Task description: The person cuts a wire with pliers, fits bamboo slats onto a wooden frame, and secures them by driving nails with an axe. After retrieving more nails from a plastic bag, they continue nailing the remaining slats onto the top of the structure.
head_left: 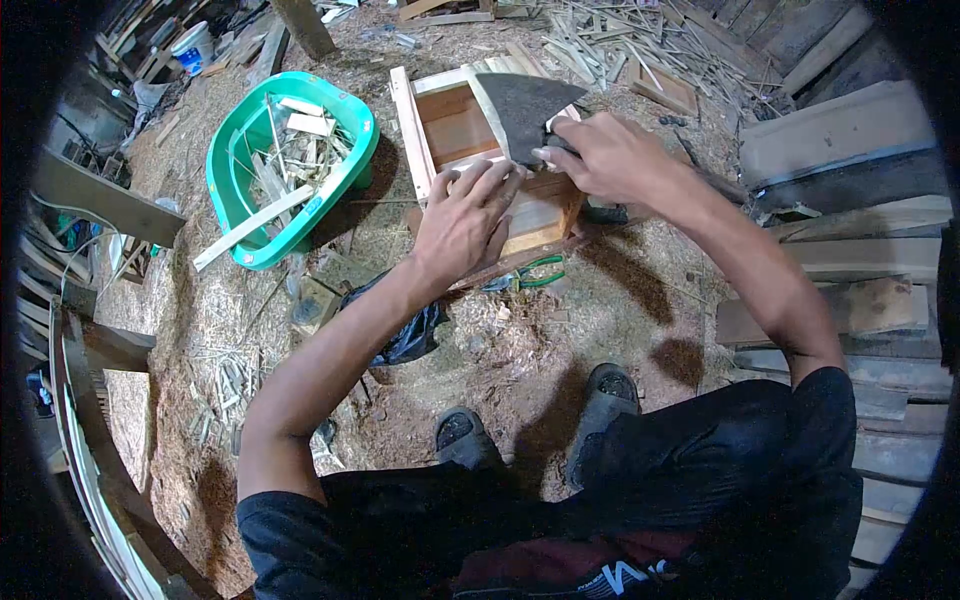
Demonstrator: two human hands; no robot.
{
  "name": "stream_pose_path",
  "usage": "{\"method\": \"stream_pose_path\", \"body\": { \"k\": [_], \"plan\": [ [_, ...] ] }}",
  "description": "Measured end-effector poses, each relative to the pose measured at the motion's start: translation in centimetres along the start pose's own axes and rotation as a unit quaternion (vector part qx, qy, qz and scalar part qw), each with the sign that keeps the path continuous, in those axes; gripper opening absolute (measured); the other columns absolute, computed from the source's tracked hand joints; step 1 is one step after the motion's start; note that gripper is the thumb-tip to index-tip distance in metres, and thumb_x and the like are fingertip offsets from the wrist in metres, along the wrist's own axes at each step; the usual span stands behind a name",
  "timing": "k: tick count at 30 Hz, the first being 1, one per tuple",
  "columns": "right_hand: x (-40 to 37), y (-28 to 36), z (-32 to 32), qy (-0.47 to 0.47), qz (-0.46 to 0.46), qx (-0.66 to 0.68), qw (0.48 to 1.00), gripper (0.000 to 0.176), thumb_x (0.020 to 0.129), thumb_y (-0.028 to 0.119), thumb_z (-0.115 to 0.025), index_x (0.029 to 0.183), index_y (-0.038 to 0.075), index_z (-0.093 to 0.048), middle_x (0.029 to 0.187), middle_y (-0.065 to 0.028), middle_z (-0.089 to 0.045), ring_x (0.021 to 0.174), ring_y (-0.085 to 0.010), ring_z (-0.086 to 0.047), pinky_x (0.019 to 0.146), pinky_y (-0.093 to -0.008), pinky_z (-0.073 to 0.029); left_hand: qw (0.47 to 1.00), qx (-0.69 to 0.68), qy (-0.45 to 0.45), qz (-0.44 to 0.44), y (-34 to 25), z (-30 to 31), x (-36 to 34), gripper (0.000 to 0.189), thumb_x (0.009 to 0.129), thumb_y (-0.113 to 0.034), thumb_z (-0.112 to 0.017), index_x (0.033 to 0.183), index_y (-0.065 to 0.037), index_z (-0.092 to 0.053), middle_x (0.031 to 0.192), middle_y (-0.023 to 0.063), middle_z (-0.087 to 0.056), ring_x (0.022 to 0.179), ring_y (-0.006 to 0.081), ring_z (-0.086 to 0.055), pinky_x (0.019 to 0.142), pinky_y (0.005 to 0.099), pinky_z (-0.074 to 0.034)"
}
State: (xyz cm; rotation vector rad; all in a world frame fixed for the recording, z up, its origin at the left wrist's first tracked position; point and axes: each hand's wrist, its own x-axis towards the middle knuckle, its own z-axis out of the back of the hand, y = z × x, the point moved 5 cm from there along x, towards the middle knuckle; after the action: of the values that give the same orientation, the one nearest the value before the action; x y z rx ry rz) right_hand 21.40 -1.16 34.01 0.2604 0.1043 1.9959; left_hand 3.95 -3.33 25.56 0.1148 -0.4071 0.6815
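The right hand point(600, 155) is clenched around the handle of a hatchet point(525, 105), whose dark blade juts out beyond the fingers over a wooden box point(455, 125). The left hand point(465, 215) lies flat and unclenched on the box's near edge, just beside that grip. Under the left wrist sit green-handled pliers point(540, 272) and a black bag point(405, 335). Left of both hands stands a green basin point(345, 170) of wood offcuts point(300, 125). Right of the grip, stacked planks point(850, 130) crowd close. 2 shoes point(462, 435) rest nearer the body.
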Motion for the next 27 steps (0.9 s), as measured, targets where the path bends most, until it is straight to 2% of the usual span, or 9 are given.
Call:
{"method": "stream_pose_path", "body": {
  "k": [5,7,10,13,16,17,20,26,27],
  "plan": [
    [0.5,0.6,2.4,-0.015,-0.040,0.033,0.999,0.044,0.099,0.039,-0.052,0.099,-0.004,-0.064,0.082,-0.0292,-0.067,0.084,-0.0480,-0.066,0.076,-0.0527,-0.053,1.000,-0.026,-0.007,0.011,-0.1,0.3,0.0,0.064,0.082,-0.023,-0.065,0.143,-0.011,-0.049,0.143,0.0099,-0.047,0.132,0.0280,-0.044,0.107,0.0479,-0.033],
    [0.6,0.0,2.0,-0.027,-0.040,0.041,0.998,0.046,0.100,0.041,-0.053,0.099,-0.004,-0.062,0.080,-0.0279,-0.065,0.078,-0.0446,-0.065,0.072,-0.0504,-0.051,0.998,-0.052,-0.016,0.021,-0.1,0.5,0.1,0.063,0.082,-0.022,-0.065,0.141,-0.010,-0.050,0.141,0.0101,-0.048,0.132,0.0281,-0.045,0.107,0.0477,-0.033],
    [0.7,-1.1,0.2,-0.028,-0.048,0.060,0.997,0.047,0.100,0.041,-0.053,0.099,-0.005,-0.062,0.079,-0.0274,-0.065,0.076,-0.0435,-0.066,0.071,-0.0494,-0.050,0.989,-0.116,-0.089,0.030,-0.1,1.5,0.4,0.052,0.082,-0.018,-0.067,0.132,-0.007,-0.057,0.128,0.0124,-0.060,0.120,0.0311,-0.056,0.102,0.0453,-0.040],
    [0.5,-1.9,-1.2,-0.026,-0.068,0.089,0.993,0.045,0.100,0.040,-0.054,0.099,-0.005,-0.063,0.079,-0.0276,-0.066,0.076,-0.0440,-0.066,0.071,-0.0495,-0.050,0.966,-0.209,-0.088,0.128,1.5,0.9,1.2,0.039,0.084,-0.016,-0.070,0.120,-0.004,-0.063,0.108,0.0141,-0.069,0.102,0.0311,-0.065,0.089,0.0411,-0.049],
    [0.6,-2.7,-2.2,-0.038,-0.068,0.127,0.989,0.046,0.100,0.038,-0.053,0.098,-0.007,-0.064,0.081,-0.0301,-0.066,0.080,-0.0456,-0.066,0.075,-0.0513,-0.051,0.951,-0.222,-0.091,0.195,1.9,1.2,2.5,0.031,0.086,-0.017,-0.072,0.112,-0.001,-0.066,0.095,0.0148,-0.071,0.088,0.0294,-0.068,0.078,0.0380,-0.053],
    [0.7,-3.1,-2.4,-0.043,-0.063,0.140,0.987,0.046,0.099,0.037,-0.052,0.098,-0.007,-0.064,0.081,-0.0312,-0.066,0.082,-0.0463,-0.067,0.077,-0.0523,-0.052,0.948,-0.224,-0.069,0.214,2.2,1.4,3.0,0.030,0.087,-0.020,-0.072,0.110,0.000,-0.068,0.092,0.0160,-0.072,0.083,0.0265,-0.069,0.073,0.0370,-0.054],
    [0.9,-3.4,-2.4,-0.052,-0.069,0.148,0.985,0.045,0.099,0.037,-0.053,0.095,-0.006,-0.065,0.079,-0.0303,-0.066,0.080,-0.0458,-0.067,0.075,-0.0514,-0.052,0.927,-0.274,-0.015,0.256,2.6,1.5,4.0,0.026,0.088,-0.020,-0.071,0.104,0.001,-0.071,0.086,0.0158,-0.072,0.077,0.0255,-0.070,0.072,0.0368,-0.054],
    [0.8,-3.2,-2.1,-0.014,-0.119,0.181,0.976,0.047,0.099,0.038,-0.053,0.092,-0.007,-0.065,0.076,-0.0297,-0.065,0.078,-0.0460,-0.066,0.075,-0.0511,-0.052,0.929,-0.269,-0.045,0.249,3.3,0.1,4.3,0.024,0.088,-0.022,-0.071,0.098,0.000,-0.073,0.082,0.0156,-0.073,0.073,0.0230,-0.070,0.071,0.0359,-0.054],
    [0.7,-3.3,-2.1,-0.031,-0.104,0.171,0.979,0.047,0.100,0.039,-0.053,0.091,-0.006,-0.064,0.074,-0.0275,-0.065,0.074,-0.0425,-0.065,0.072,-0.0498,-0.051,0.932,-0.265,-0.050,0.242,3.3,0.1,4.3,0.024,0.087,-0.021,-0.071,0.097,0.000,-0.073,0.082,0.0158,-0.073,0.073,0.0234,-0.070,0.070,0.0360,-0.054]
  ]
}}
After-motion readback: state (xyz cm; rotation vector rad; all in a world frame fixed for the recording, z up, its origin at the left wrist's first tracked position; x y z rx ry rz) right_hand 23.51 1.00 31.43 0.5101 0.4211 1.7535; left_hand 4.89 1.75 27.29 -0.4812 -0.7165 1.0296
